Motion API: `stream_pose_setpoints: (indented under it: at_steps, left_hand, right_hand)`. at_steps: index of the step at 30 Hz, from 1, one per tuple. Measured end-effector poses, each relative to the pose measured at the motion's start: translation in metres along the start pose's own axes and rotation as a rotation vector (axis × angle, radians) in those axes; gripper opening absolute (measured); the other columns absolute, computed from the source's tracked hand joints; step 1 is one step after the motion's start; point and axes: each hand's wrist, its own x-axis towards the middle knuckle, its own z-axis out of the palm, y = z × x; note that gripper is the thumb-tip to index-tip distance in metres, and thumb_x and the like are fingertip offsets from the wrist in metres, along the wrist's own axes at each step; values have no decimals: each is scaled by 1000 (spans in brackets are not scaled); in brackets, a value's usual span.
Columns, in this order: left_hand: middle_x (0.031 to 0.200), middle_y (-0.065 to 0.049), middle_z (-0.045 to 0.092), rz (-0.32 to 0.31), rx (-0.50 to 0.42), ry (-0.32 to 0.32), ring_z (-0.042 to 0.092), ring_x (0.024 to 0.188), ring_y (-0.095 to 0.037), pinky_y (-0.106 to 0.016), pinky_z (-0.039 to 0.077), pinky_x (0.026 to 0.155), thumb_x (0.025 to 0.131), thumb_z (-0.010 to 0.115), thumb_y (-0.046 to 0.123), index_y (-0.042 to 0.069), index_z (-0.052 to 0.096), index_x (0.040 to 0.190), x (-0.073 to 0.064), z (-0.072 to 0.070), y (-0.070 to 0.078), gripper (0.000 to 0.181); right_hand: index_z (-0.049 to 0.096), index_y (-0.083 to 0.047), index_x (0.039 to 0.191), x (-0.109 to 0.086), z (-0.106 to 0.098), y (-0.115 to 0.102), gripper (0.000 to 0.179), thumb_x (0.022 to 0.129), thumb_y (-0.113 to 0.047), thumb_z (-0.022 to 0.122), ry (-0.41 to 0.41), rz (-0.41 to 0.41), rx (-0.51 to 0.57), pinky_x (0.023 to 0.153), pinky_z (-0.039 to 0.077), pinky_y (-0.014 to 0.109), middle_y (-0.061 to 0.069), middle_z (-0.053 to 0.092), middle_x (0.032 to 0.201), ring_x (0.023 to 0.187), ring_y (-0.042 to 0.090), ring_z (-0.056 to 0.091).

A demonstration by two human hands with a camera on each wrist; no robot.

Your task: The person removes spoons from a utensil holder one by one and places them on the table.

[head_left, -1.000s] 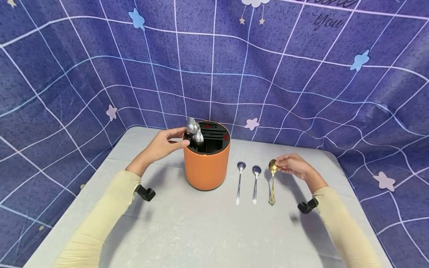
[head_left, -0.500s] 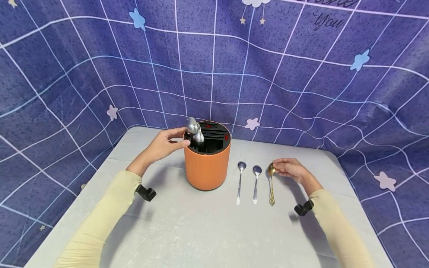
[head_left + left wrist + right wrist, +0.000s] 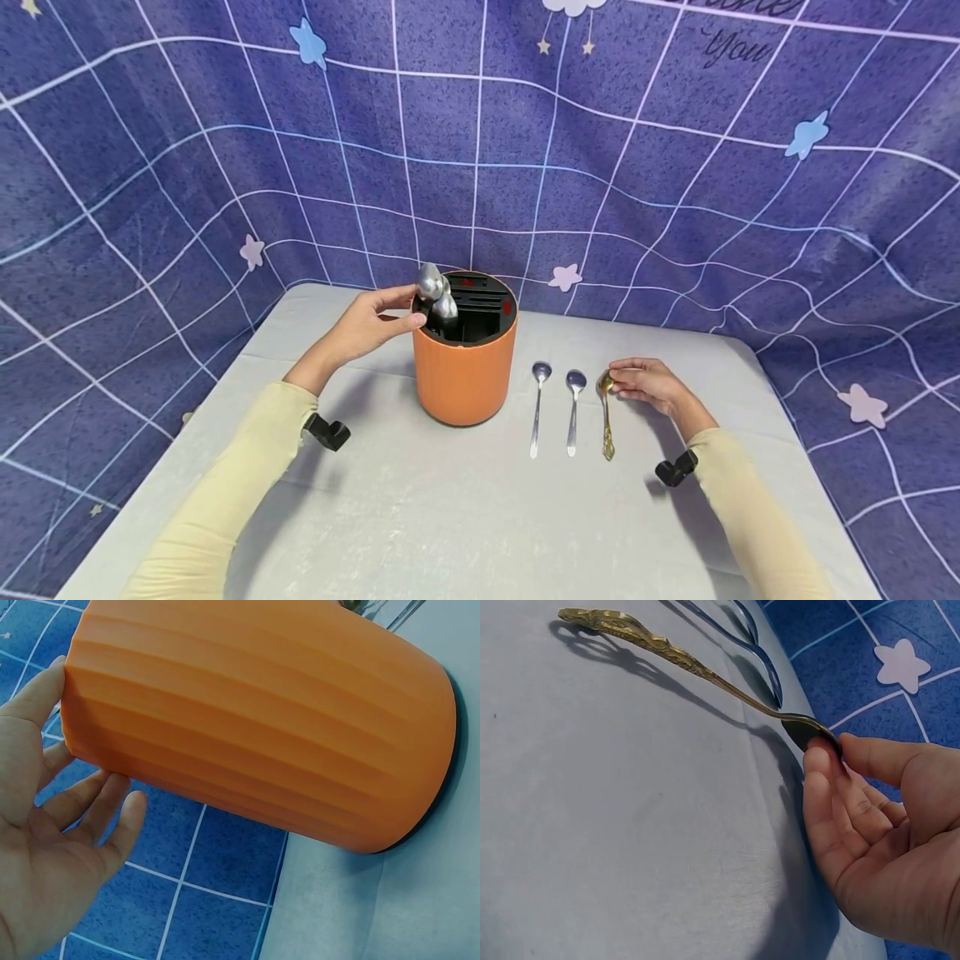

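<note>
We list, from the left: one left grip (image 3: 366, 327), fingers apart and relaxed, touching the rim of an orange holder (image 3: 462, 387). This stands upright on the grey bench (image 3: 420, 517); silver spoons (image 3: 430, 282) rise bowl-up from the left part of its black top (image 3: 480, 292). Next, we record a longer silver spoon (image 3: 537, 404) and a shorter silver spoon (image 3: 573, 408), lying apart. Last, one gold spoon (image 3: 682, 660), its bowl raised off the bench, pinched there between thumb and fingers of the right grip (image 3: 651, 385).

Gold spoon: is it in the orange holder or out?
Out: the gold spoon is pinched in the right hand, apart from the orange holder, with two silver spoons between it and the holder.
</note>
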Motion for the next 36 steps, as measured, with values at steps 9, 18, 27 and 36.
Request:
stream_pose_setpoints:
  at_steps: [9,18,27,36]
  left_hand:
    - [148,-15,56,5,2,5,53,133,-34,-53,46,111,96,74,19,3,54,147,1,0,0,57]
    - [148,-14,56,4,3,2,53,134,-33,-51,47,111,96,74,21,5,54,148,1,0,0,58]
    - [148,-14,56,8,7,-1,52,134,-34,-57,44,112,96,74,21,4,54,148,1,-1,0,58]
    - [149,-13,55,0,12,-6,52,134,-33,-51,46,111,96,74,22,4,53,148,1,0,0,59]
  right_hand:
    - [42,21,139,1,1,2,48,101,0,61,-5,11,9,75,62,24,4,74,91,78,11,72]
    - [39,24,140,-10,-9,-5,46,106,-5,49,-29,27,-115,81,62,28,8,75,99,85,15,74]
    - [36,24,140,-31,-20,-27,48,106,-6,49,-82,11,-215,94,59,41,26,70,117,99,26,73]
    - [38,19,143,-49,-12,-79,51,105,-11,54,-73,-77,-339,98,57,40,36,60,130,100,17,73]
